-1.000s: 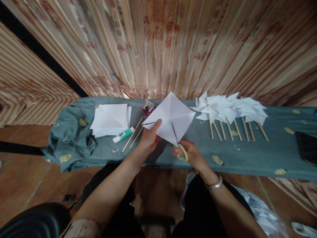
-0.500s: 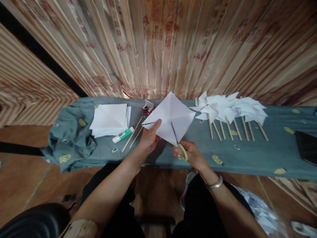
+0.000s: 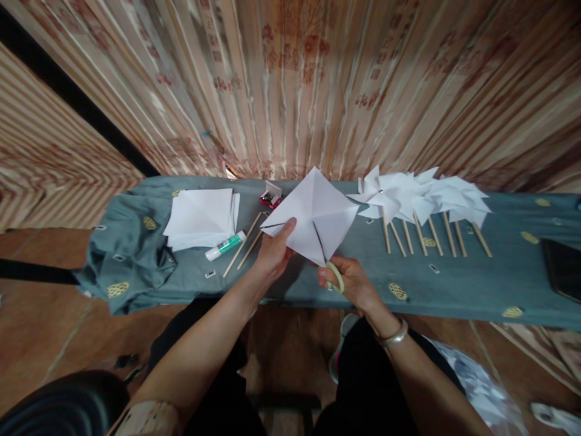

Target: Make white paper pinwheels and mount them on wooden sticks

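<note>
Hands [image 3: 273, 249] [image 3: 351, 280] hold paper [image 3: 313, 209] and scissors [image 3: 336, 274] near table edge [image 3: 431, 309].

Left: paper stack [image 3: 198, 213] | middle: sheet [image 3: 318, 200], scissors [image 3: 339, 278] | right: pinwheels [image 3: 406, 195] | behind table [image 3: 463, 290]: curtain [image 3: 290, 115]

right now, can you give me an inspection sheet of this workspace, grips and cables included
Surface: grey-green patterned cloth, bunched at the left end
Job's things: white sheet, slit at its left corner; scissors across its near corner
Clutter: paper stack, glue stick, two wooden sticks, open red box, paper pinwheels; dark object at right edge, unclear
Grips: left grip pinches the white sheet, thumb on top; right grip holds the scissors
Cables: nothing seen
Surroundings: patterned curtain behind, brown floor below
</note>
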Available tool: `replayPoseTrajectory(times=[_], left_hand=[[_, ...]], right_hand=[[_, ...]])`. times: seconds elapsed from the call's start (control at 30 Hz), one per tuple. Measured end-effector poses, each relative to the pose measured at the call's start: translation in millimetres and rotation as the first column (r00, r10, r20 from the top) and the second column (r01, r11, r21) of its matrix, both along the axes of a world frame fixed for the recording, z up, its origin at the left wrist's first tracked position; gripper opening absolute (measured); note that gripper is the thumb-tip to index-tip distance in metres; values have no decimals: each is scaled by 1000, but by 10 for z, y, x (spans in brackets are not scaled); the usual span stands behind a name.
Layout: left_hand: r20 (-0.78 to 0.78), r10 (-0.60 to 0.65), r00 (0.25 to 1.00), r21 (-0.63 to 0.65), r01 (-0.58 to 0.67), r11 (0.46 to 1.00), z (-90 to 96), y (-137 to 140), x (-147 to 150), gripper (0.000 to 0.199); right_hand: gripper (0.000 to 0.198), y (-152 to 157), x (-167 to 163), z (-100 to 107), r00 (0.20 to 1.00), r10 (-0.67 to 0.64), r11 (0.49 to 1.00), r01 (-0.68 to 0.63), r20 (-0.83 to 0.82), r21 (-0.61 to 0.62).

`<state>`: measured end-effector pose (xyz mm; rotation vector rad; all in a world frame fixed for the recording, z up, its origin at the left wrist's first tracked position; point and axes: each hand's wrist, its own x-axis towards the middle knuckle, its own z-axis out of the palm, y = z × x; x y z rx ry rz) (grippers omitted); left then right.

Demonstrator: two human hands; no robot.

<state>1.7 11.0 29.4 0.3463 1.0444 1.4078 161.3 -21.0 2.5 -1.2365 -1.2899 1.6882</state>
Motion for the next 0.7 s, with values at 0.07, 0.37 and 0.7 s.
replayPoseTrajectory(times=[0.07, 0.37, 0.7], left_hand=[[-9, -4, 1000, -8, 4, 1000, -7, 2, -1, 22], [-38, -11, 999, -13, 10, 1000, -3, -5, -5, 23], [-12, 42, 999, 45, -41, 998, 8, 33, -90, 20]], right_hand=[[48, -2, 4, -5, 1000, 2, 1000, -2, -6, 11], [49, -4, -5, -66, 1000, -18, 1000, 18, -17, -4], [52, -64, 71, -104, 984, 177, 984, -178, 24, 5]])
